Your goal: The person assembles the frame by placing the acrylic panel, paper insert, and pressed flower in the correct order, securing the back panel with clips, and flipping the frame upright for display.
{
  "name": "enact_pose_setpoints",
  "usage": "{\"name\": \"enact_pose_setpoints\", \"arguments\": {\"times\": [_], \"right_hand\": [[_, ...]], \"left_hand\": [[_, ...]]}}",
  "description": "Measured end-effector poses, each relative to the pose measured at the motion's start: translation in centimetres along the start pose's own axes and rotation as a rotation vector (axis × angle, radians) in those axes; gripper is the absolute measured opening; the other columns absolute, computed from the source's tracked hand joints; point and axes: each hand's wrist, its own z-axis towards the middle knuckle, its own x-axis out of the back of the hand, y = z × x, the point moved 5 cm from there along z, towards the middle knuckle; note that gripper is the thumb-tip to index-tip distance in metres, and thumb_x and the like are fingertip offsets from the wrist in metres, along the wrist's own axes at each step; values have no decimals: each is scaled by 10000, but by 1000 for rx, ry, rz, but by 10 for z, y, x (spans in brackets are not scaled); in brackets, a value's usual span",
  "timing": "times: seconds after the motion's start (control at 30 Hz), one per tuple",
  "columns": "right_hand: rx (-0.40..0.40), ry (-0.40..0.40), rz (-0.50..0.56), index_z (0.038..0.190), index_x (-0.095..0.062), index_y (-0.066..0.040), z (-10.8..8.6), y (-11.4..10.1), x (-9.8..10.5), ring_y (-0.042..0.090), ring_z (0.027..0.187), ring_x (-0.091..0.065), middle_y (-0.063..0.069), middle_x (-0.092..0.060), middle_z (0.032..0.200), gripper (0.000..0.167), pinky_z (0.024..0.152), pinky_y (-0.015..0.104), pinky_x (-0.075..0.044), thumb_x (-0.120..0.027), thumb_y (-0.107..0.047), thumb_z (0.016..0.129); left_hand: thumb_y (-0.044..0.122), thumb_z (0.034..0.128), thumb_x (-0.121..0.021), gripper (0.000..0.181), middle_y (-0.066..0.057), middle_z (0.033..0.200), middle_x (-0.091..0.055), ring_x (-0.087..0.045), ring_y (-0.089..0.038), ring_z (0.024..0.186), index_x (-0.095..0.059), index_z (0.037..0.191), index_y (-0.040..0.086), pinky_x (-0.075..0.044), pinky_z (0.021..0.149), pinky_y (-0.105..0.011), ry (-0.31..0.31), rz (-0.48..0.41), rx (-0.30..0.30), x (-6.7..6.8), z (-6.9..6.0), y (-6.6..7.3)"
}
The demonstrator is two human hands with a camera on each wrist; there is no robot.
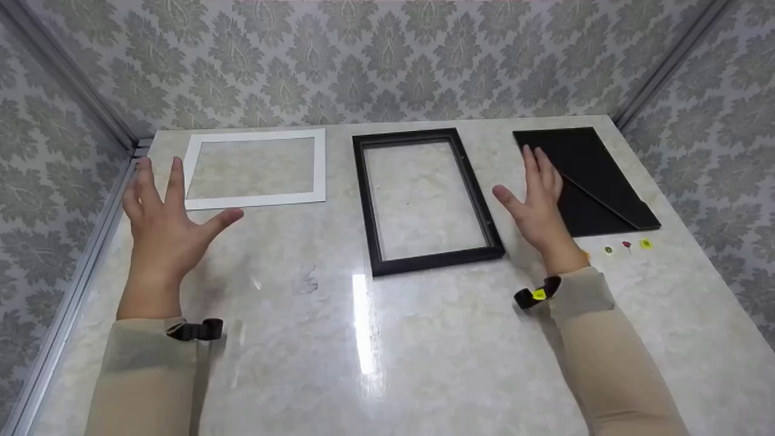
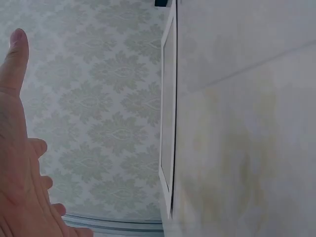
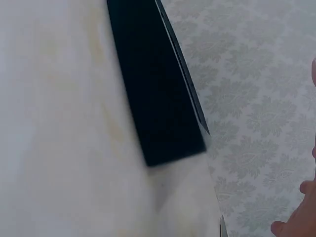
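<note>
My left hand (image 1: 162, 237) is held up with fingers spread, holding nothing. Closest to it is a white rectangular mat (image 1: 260, 198), which lies flat at the back left; the mat (image 2: 166, 177) appears edge-on in the left wrist view. In the middle lies an empty black picture frame (image 1: 439, 261), its opening showing the tabletop. To the right of that frame, my right hand (image 1: 539, 212) is raised with straight fingers and thumb apart, also holding nothing. It covers part of a black backing board (image 1: 596, 163) with a diagonal flap. The black frame (image 3: 153, 84) fills part of the right wrist view.
Small decorations lie in a row before the backing board: a yellow square piece (image 1: 646, 243), a red flower piece (image 1: 626, 244) and a small round piece (image 1: 608, 249). Another orange piece is partly behind my right wrist. A patterned wall (image 1: 387, 60) borders the marbled table (image 1: 448, 351).
</note>
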Motion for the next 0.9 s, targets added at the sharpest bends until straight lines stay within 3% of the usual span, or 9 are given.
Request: {"name": "enact_pose_setpoints", "arguments": {"times": [0.13, 0.27, 0.47, 0.53, 0.6, 0.73, 0.8, 0.9], "right_hand": [[-60, -8, 101, 1836, -88, -177, -1, -2, -4, 427, 1772, -62, 83, -21, 1936, 1125, 1422, 679, -185, -703, -691, 1047], [-153, -11, 262, 1820, -165, -122, 0, 0, -10, 409, 1724, -283, 91, -114, 1927, 998, 1367, 592, -379, -723, -523, 1098], [-284, -31, 394, 1787, -312, -88, -4, 8, -24, 247, 1473, -535, 88, -317, 1876, 884, 1137, 388, -550, -753, -425, 1098], [-308, -62, 402, 1771, -346, -68, -6, 11, -28, 215, 1392, -558, 106, -334, 1866, 856, 1052, 332, -541, -755, -401, 1098], [-330, -98, 399, 1751, -390, -55, -7, 13, -32, 230, 1407, -557, 126, -342, 1858, 813, 1058, 332, -526, -762, -360, 1095], [-342, -163, 361, 1708, -457, -17, -10, 14, -38, 356, 1599, -459, 204, -354, 1829, 752, 1274, 468, -467, -780, -271, 1078], [-342, -177, 336, 1670, -496, 26, -11, 14, -40, 398, 1625, -444, 251, -420, 1776, 728, 1327, 504, -432, -799, -232, 1060], [-351, -189, 277, 1609, -556, 70, -12, 14, -40, 400, 1545, -550, 287, -545, 1675, 675, 1209, 372, -545, -810, -186, 1039]], "left_hand": [[781, 901, -823, 1322, -119, 1923, 116, 35, -527, 1735, -46, 1840, 268, -265, 1275, -857, -42, -40, 2, -4, -4, 9], [779, 895, -833, 1320, -197, 1903, -43, -180, -569, 1685, -81, 1842, 249, -346, 1241, -826, -109, -80, 36, -11, -6, 9], [709, 912, -864, 1241, -354, 1796, -260, -616, -578, 1364, -282, 1790, 51, -504, 1136, -724, -180, -85, 63, -20, -6, 2], [620, 923, -898, 1155, -386, 1750, -338, -621, -589, 1360, -383, 1730, -25, -496, 1164, -713, -184, -77, 66, -24, -5, 0], [540, 924, -924, 1080, -374, 1727, -412, -572, -587, 1449, -448, 1684, -61, -463, 1226, -701, -203, -80, 85, -28, -4, -1], [514, 918, -929, 1060, -327, 1717, -491, -496, -546, 1565, -468, 1664, -81, -424, 1286, -679, -308, -93, 170, -37, -7, -1], [550, 904, -926, 1065, -310, 1686, -541, -572, -526, 1502, -498, 1640, -90, -476, 1243, -658, -350, -83, 204, -41, -10, 2], [627, 877, -917, 1077, -322, 1623, -598, -621, -520, 1432, -555, 1571, -113, -516, 1192, -640, -395, -41, 232, -49, -16, 9]]}}
